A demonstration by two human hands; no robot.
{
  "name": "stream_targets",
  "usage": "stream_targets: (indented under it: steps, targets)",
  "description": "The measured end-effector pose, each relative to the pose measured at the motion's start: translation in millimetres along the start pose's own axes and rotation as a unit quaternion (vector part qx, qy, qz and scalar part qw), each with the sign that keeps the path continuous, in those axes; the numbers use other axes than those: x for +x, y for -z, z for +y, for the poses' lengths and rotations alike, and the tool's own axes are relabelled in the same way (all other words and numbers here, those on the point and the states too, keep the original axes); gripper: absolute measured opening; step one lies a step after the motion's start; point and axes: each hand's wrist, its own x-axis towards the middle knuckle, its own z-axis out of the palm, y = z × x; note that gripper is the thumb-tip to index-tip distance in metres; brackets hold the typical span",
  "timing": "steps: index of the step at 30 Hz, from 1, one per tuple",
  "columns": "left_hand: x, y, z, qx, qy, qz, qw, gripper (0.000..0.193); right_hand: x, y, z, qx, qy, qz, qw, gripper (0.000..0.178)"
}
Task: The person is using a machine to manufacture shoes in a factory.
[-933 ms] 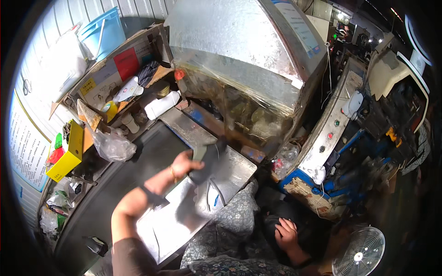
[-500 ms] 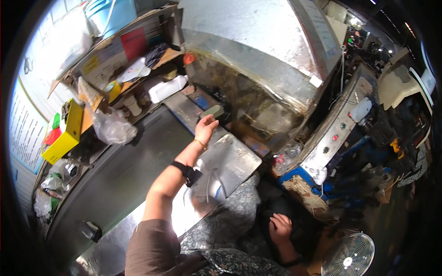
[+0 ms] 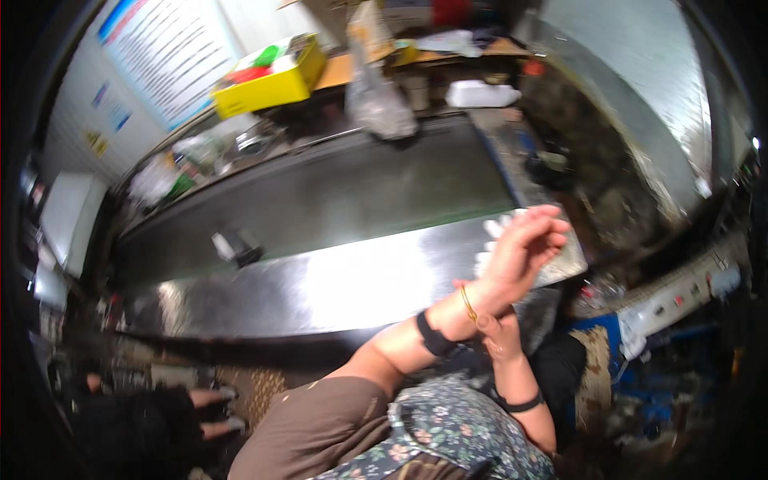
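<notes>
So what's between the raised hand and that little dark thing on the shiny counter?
Only bare shiny counter lies between the left hand and the small dark object, in the head view.

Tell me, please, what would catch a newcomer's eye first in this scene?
Most likely the raised left hand at centre right, empty with loosely curled fingers, above the shiny steel counter that runs across the middle. The right hand touches its wrist near a gold bangle. At the top left, a bright yellow box stands out on the cluttered shelf behind the dark flat griddle.

Head camera looks steeply down, close over the steel counter (image 3: 320, 288); fisheye-bent edges.
</notes>
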Motion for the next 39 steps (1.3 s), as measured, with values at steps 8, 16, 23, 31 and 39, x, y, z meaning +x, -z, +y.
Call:
stream_targets:
  steps: [8,16,23,31,39]
  targets:
    - [-47.2,101.8,32.0,0.178,-0.068,0.15,0.97,0.022,-12.4,13.9,66.5,-0.233,-0.103,-0.143,0.956,0.062]
    - [-216.5,299.1,354.2,0.747,-0.2,0.616,0.152,0.056,-141.4,146.4,57.0,-0.388,-0.039,0.29,0.874,0.036]
    - [-222.3,346.8,377.0,0.714,-0.1,0.527,0.449,0.058,-194.5,147.6,83.3,-0.41,-0.129,0.369,0.824,0.036]
    - [-243.6,321.8,442.7,0.821,0.187,0.52,0.142,0.114,-177.7,121.7,70.2,-0.522,-0.195,0.214,0.802,0.04]
    - [-242.5,352.1,465.8,0.848,0.208,0.478,0.101,0.076,-189.0,120.8,85.7,-0.65,-0.12,0.201,0.723,0.032]
